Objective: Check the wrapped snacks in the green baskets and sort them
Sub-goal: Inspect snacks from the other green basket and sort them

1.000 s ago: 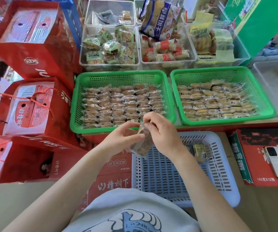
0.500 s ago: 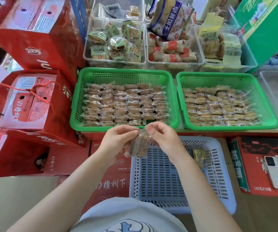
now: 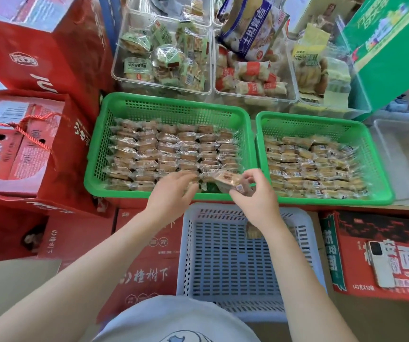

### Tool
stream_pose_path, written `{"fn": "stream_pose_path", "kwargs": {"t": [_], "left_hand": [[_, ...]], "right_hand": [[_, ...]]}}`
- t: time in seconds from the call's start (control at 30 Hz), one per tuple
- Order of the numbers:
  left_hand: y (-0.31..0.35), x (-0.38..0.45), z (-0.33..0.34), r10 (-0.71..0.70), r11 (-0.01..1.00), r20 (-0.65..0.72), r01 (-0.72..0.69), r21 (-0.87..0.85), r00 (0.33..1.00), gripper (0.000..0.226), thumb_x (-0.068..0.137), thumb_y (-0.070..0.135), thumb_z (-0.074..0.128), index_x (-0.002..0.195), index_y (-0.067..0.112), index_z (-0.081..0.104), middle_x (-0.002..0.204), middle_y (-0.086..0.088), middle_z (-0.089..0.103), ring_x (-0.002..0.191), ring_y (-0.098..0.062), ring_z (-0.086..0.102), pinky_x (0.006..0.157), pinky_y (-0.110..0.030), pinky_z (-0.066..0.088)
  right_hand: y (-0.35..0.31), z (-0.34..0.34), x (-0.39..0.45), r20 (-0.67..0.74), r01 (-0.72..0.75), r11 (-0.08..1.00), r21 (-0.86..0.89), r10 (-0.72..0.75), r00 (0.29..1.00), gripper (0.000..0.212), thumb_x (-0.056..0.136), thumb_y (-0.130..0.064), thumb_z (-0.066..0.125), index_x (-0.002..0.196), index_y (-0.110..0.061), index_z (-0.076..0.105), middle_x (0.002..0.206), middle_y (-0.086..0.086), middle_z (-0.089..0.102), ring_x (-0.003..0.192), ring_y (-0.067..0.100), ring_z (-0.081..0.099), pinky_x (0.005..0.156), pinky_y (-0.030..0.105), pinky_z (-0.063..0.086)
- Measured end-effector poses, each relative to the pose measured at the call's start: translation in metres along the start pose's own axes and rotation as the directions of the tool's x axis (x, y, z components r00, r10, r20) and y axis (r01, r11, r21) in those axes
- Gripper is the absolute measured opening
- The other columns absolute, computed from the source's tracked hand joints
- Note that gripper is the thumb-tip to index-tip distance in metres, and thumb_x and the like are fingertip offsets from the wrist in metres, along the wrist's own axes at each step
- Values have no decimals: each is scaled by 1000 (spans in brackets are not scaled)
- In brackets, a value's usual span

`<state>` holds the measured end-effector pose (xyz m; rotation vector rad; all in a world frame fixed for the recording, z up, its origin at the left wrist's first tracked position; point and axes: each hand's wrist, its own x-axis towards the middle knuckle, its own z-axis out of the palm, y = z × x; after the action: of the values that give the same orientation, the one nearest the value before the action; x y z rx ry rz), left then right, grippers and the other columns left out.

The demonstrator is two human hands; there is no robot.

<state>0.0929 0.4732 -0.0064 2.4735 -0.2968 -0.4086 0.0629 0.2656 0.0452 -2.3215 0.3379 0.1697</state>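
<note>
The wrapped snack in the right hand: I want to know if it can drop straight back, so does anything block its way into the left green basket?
Nothing visible does. The right hand pinches the clear-wrapped snack just above the near right corner of the left green plastic basket, where a small gap shows; the left hand rests beside it.

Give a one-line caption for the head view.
Right hand holds a wrapped snack over the left green basket; left hand reaches in.

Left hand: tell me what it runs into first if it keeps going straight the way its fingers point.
Probably the wrapped snacks in the near rows of the left green basket. The left hand already reaches over that basket's front rim, fingers angled up and right; depth is unclear.
</note>
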Motion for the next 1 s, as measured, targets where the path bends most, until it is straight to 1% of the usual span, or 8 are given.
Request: {"fn": "stream_pose_path", "kwargs": {"t": [0.13, 0.2, 0.4, 0.53, 0.7, 0.83, 0.9, 1.0], "left_hand": [[-8, 21, 19, 85, 957, 191, -133, 259, 978, 55, 106, 50, 33, 154, 23, 39, 157, 2, 42, 147, -17, 33, 124, -44, 16], [-17, 22, 24, 73, 937, 247, -152, 315, 966, 62, 105, 57, 29, 156, 23, 35, 159, 1, 40, 146, -17, 35, 124, -45, 12], [-42, 17, 25, 59, 907, 241, -153, 392, 969, 67, 102, 64, 26, 157, 26, 30, 154, 2, 46, 141, -16, 42, 123, -43, 14], [-42, 18, 26, 49, 907, 232, -141, 397, 971, 68, 102, 64, 26, 157, 25, 31, 151, 2, 49, 140, -16, 44, 124, -46, 15], [-49, 19, 31, 71, 900, 217, -156, 407, 974, 69, 101, 65, 23, 156, 26, 31, 147, 1, 52, 137, -17, 46, 122, -46, 21], [-49, 18, 33, 106, 925, 159, -156, 347, 982, 78, 95, 68, 14, 155, 24, 36, 149, -1, 52, 138, -19, 46, 121, -45, 24], [-45, 19, 33, 130, 941, 116, -159, 298, 985, 77, 95, 67, 17, 154, 23, 39, 152, -4, 48, 142, -22, 40, 120, -42, 23], [-34, 26, 35, 145, 927, 178, -196, 320, 973, 68, 99, 67, 21, 157, 34, 31, 168, -2, 18, 155, -22, 8, 124, -44, 6]], "right_hand": [[8, 9, 25, 32, -32, 999, 3, 32, 999, 27, 87, -24, 76, 108, -26, 59, 99, -17, 58, 93, 9, 52, 69, 16, 38], [12, 17, 36, 84, 16, 995, -100, -7, 996, 28, 88, -20, 76, 111, -25, 62, 105, -10, 63, 96, 10, 53, 77, 22, 40], [3, 37, 55, 319, 325, 829, -455, -190, 929, 23, 90, -14, 71, 109, -17, 57, 104, 1, 52, 93, 22, 55, 73, 34, 46], [-9, 50, 70, 403, 378, 748, -546, -161, 901, 22, 91, -8, 68, 108, -13, 55, 108, 8, 44, 90, 28, 57, 74, 41, 52], [-6, 53, 85, 542, 382, 735, -561, -24, 840, 28, 99, -27, 60, 125, -16, 65, 119, 7, 52, 110, 31, 58, 91, 40, 48], [5, 64, 83, 434, 404, 674, -619, -135, 891, 11, 97, -15, 60, 108, -15, 59, 106, 4, 62, 107, 28, 54, 90, 40, 41], [7, 69, 84, 397, 385, 691, -611, -153, 905, 15, 94, -5, 58, 104, -14, 61, 105, 5, 57, 106, 29, 52, 85, 38, 40], [4, 71, 90, 412, 372, 693, -617, -118, 903, 24, 93, 0, 52, 109, -12, 65, 106, 7, 55, 107, 30, 54, 81, 38, 41]]}}
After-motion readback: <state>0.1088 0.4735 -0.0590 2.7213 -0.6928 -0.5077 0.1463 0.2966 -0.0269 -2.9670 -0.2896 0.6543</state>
